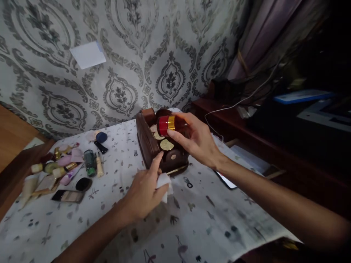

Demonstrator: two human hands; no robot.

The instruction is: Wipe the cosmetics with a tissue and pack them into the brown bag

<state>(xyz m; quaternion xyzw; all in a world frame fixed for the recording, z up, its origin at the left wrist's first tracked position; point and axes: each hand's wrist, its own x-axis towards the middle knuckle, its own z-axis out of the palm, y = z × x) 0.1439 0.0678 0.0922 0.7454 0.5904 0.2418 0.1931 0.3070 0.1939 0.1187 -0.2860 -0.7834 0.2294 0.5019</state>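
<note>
Between the thumb and fingers of my right hand (196, 138) is a red jar with a gold band (166, 126), held tilted on its side over an open brown bag (148, 140). Round gold-coloured pieces (167, 145) lie inside the bag. My left hand (146, 190) is at the bag's near side, its index finger stretched towards the rim. A crumpled white tissue (164, 185) is gripped by the other fingers of that hand.
Several cosmetics (65, 160) lie in a pile at the left of the patterned cloth (109, 226), with a green bottle (89, 162) beside them. A phone (227, 180) lies right of the bag. A white cable (241, 102) crosses the dark furniture at right.
</note>
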